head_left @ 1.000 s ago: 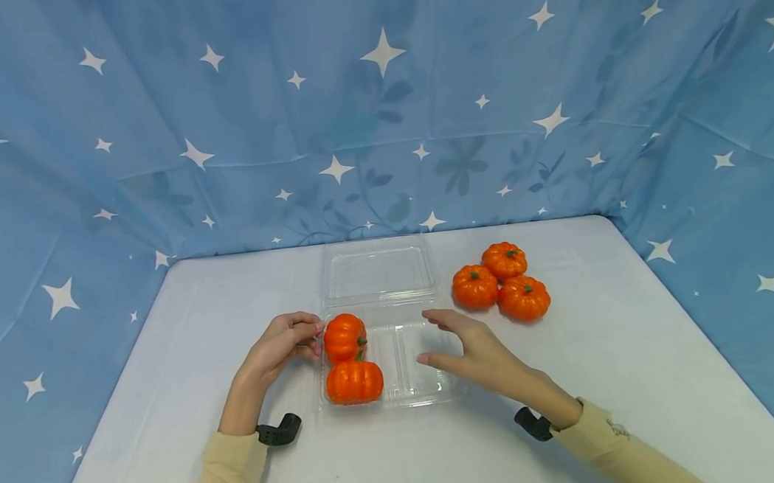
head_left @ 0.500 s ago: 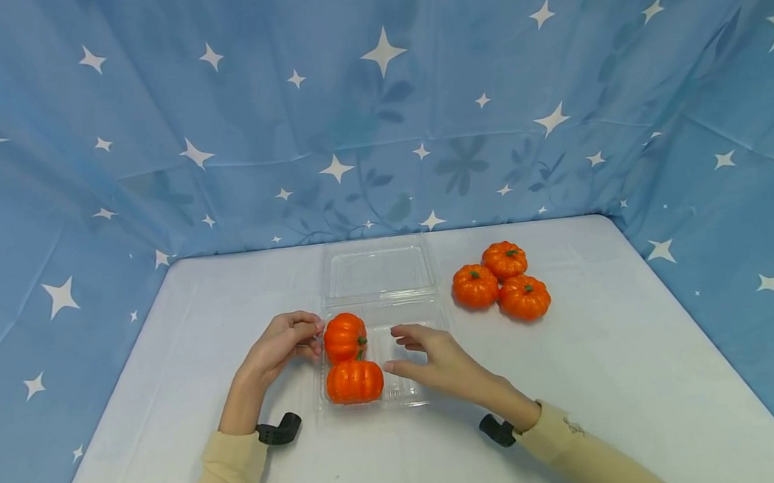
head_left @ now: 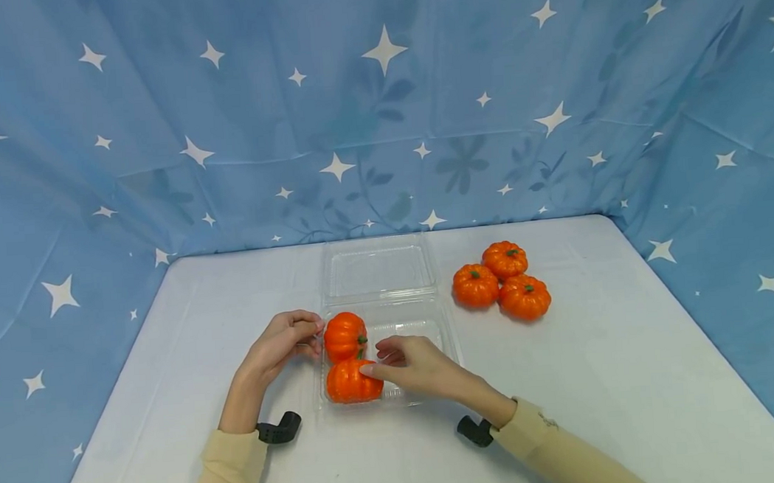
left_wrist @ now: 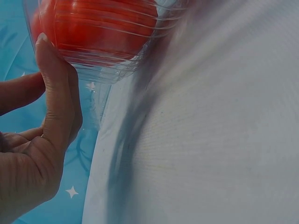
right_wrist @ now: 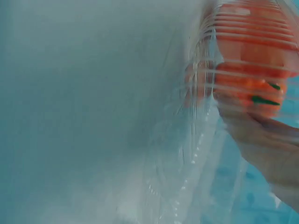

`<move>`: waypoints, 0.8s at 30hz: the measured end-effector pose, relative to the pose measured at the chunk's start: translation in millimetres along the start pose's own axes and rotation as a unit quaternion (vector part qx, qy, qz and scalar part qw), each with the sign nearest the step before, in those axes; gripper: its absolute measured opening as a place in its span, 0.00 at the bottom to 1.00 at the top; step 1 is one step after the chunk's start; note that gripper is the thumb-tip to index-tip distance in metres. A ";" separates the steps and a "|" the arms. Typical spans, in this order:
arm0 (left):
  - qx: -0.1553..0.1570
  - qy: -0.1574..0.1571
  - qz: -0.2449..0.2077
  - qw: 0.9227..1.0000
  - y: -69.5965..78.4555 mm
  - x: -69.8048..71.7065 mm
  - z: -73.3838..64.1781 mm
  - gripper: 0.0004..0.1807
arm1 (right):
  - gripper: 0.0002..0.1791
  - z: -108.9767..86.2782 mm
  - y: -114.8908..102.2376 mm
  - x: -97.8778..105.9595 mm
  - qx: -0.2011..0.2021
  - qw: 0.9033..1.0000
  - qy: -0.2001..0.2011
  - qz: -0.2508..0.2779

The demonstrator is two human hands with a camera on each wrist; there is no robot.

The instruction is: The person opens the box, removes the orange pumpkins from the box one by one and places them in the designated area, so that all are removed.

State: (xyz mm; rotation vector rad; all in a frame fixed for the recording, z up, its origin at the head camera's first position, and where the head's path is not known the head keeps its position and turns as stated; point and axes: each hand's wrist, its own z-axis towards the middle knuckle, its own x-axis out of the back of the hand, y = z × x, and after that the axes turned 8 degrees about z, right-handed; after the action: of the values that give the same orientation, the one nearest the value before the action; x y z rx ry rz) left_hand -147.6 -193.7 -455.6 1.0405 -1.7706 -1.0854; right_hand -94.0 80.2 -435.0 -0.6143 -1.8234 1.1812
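Note:
A clear plastic clamshell box (head_left: 413, 401) lies unfolded on the table, its lid (head_left: 378, 268) laid back behind the base. Inside its left part sit two small orange pumpkins: a rear pumpkin (head_left: 344, 336) and a front pumpkin (head_left: 352, 384) turned on its side. At the box's left rim is my left hand (head_left: 280, 348), a fingertip against the outer wall in the left wrist view. My right hand (head_left: 421, 365) reaches over the base from the right, fingers and thumb apart. Its thumb overlaps the front pumpkin in the head view; the clear wall blurs it in the right wrist view.
Three more pumpkins cluster to the right of the box: a near-left pumpkin (head_left: 475, 286), a rear pumpkin (head_left: 504, 260) and a near-right pumpkin (head_left: 524, 297). A blue star-patterned curtain (head_left: 380, 124) surrounds the white table (head_left: 243, 287) at the back and sides.
My right hand has moved left over the box, from its right part to the front pumpkin. The left hand and the pumpkins have stayed in place.

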 end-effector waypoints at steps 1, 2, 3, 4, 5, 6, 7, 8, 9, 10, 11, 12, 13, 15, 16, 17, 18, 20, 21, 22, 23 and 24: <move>0.000 0.000 0.000 1.000 0.0 0.1 0.0 0.16 | 0.36 1.0 -0.3 -1.0 0.002 1.000 -0.005 -0.001; -0.001 0.000 0.000 1.000 -0.1 0.1 0.0 0.16 | 0.37 1.9 -0.2 -1.9 0.004 1.000 -0.010 -0.004; -0.001 0.001 0.000 1.000 0.0 0.1 -0.2 0.16 | 0.37 3.0 -0.1 -2.8 0.007 1.000 -0.015 -0.007; -0.002 0.000 0.000 1.000 0.2 0.0 -0.4 0.16 | 0.37 3.8 0.1 -3.6 0.009 1.000 -0.019 -0.009; -0.001 0.000 0.000 1.000 0.2 -0.1 -0.4 0.16 | 0.36 4.5 0.3 -4.4 0.011 1.000 -0.025 -0.012; -0.002 0.000 0.000 1.000 0.3 -0.2 -0.4 0.16 | 0.36 5.1 0.5 -5.1 0.013 0.999 -0.030 -0.015; -0.003 0.000 0.000 1.000 0.4 -0.3 -0.5 0.16 | 0.36 5.5 0.8 -5.8 0.014 0.999 -0.034 -0.019; -0.004 0.000 0.000 1.000 0.4 -0.3 -0.6 0.16 | 0.35 6.1 0.9 -6.5 0.015 0.999 -0.038 -0.023; -0.004 0.000 0.000 1.000 0.7 -0.4 -0.8 0.16 | 0.34 6.7 0.9 -7.1 0.015 0.999 -0.042 -0.024; -0.004 0.000 0.000 1.000 1.0 -0.5 -0.6 0.16 | 0.34 7.0 1.0 -7.5 0.015 0.999 -0.046 -0.025; -0.003 0.001 0.000 1.000 1.4 -0.7 -0.4 0.16 | 0.33 7.3 1.0 -8.0 0.018 0.998 -0.050 -0.025; -0.002 0.002 -0.001 1.000 1.9 -0.7 -0.4 0.16 | 0.31 7.6 1.1 -8.4 0.020 0.998 -0.056 -0.024; -0.002 0.001 0.000 1.000 2.3 -0.5 -0.5 0.16 | 0.30 8.0 1.1 -8.8 0.022 0.998 -0.062 -0.023; 0.000 0.001 -0.001 1.000 3.1 -0.4 -0.4 0.16 | 0.27 8.4 1.2 -9.5 0.027 0.997 -0.072 -0.021; 0.000 0.000 -0.001 1.000 3.4 -0.3 -0.4 0.16 | 0.26 8.4 1.3 -9.8 0.030 0.996 -0.076 -0.021; -0.001 -0.001 -0.001 1.000 3.5 -0.2 -0.3 0.17 | 0.24 8.3 1.2 -10.0 0.032 0.996 -0.079 -0.021; -0.002 -0.001 -0.001 1.000 3.5 0.0 -0.2 0.17 | 0.23 8.4 1.3 -10.3 0.033 0.996 -0.080 -0.020; -0.002 -0.002 -0.001 1.000 3.5 0.2 -0.4 0.18 | 0.23 8.2 1.1 -10.7 0.035 0.996 -0.078 -0.021; -0.003 -0.003 0.001 1.000 3.1 0.5 -0.6 0.18 | 0.23 8.3 1.2 -11.0 0.035 0.996 -0.077 -0.020; -0.004 -0.002 0.001 1.000 2.8 0.6 -0.9 0.18 | 0.23 8.3 1.3 -11.2 0.035 0.996 -0.077 -0.019; -0.004 -0.002 0.002 1.000 2.5 0.8 -1.3 0.18 | 0.23 8.4 1.3 -11.4 0.036 0.996 -0.076 -0.018; -0.003 -0.002 0.002 1.000 2.2 0.9 -1.6 0.18 | 0.23 8.5 1.6 -11.5 0.036 0.996 -0.076 -0.018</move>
State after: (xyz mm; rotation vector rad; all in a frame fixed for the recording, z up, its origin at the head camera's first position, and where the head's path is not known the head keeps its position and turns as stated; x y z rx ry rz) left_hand -146.9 -194.3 -453.0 1.0311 -1.7705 -1.0904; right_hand -95.5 68.0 -442.6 -0.4597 -1.9015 1.2946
